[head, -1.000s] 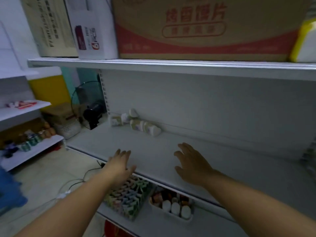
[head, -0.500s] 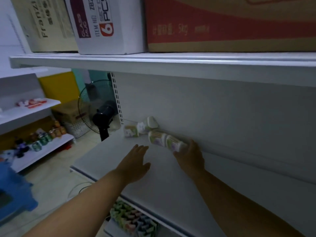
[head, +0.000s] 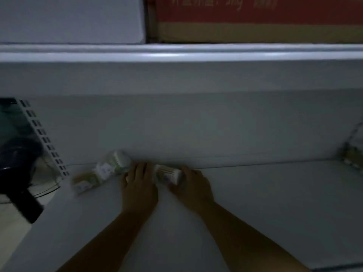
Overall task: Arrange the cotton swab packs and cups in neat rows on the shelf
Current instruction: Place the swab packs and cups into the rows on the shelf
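Wide white shelf [head: 255,203] first. Left hand [head: 139,185] lies flat, fingers straight, touching the swab pack [head: 167,174] at twelve o'clock by the back wall; right hand [head: 193,186] curls round its other end (blurry). Spare packs [head: 113,165] at nine o'clock.

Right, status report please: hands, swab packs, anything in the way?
Right hand grips one swab pack by the back wall. Left hand flat on the shelf beside it. Other packs lie jumbled further left. Nothing blocking.

White shelf [head: 275,203], 2 cotton swab packs [head: 114,165] lying rear left, middle pack [head: 168,174] lying rear centre
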The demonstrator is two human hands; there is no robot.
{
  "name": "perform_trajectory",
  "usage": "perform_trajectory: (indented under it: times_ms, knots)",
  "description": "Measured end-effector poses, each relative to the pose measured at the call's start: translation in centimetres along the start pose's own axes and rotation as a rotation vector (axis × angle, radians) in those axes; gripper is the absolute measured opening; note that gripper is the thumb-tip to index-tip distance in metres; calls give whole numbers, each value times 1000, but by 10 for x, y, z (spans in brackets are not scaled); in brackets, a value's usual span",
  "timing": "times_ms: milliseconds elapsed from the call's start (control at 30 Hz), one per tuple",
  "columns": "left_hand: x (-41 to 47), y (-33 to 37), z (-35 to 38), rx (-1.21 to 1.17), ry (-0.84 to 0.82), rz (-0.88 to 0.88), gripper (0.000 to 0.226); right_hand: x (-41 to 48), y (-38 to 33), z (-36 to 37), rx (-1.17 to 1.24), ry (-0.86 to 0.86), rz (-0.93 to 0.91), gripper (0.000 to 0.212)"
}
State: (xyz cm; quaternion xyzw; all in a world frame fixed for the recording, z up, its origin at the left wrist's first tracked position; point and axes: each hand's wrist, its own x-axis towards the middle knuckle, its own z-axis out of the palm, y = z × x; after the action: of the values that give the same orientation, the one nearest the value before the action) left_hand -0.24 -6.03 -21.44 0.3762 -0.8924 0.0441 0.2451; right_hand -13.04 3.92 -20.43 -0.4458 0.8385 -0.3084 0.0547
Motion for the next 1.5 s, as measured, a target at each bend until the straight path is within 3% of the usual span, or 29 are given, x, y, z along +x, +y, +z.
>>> perform_trajectory:
  times_ms: [233, 400, 533, 600, 733, 800, 867, 967, 1100, 1267, 1400, 1500]
  knots:
    - [-2, -2, 11, -72, 158, 22, 50, 0, 1, -2, 162, 22, 125, 64]
    - [-2, -5, 5, -90, 85, 34, 45, -15, 3, -15, 371, -8, 193, 59]
    - [-2, 1, -7, -117, 3, 278, 46, -45, 21, -37, 466, 13, 252, 58]
    - [-3, 18, -17, -255, -52, 302, 46, -58, 33, -58, 480, 20, 289, 61]
    - [-17, 90, -59, -858, -223, 8, 40, -95, 65, -122, 582, 80, 316, 57]
    - [-30, 138, -78, -1207, -362, -154, 30, -120, 81, -163, 623, 117, 343, 64]
    - [-43, 187, -93, -1404, -530, -244, 22, -147, 100, -202, 654, 184, 367, 73]
    - [-63, 259, -111, -1481, -676, -203, 25, -195, 134, -257, 653, 236, 365, 66]
    - [-93, 357, -128, -1546, -795, -131, 28, -256, 188, -311, 814, 335, 383, 37]
    - [-135, 455, -134, -1687, -1049, -11, 29, -322, 243, -358, 929, 524, 432, 40]
    - [-153, 522, -130, -1802, -1237, 28, 48, -365, 287, -396, 956, 639, 456, 27]
    - [-159, 574, -118, -1794, -1321, 75, 50, -388, 319, -423, 942, 702, 480, 19]
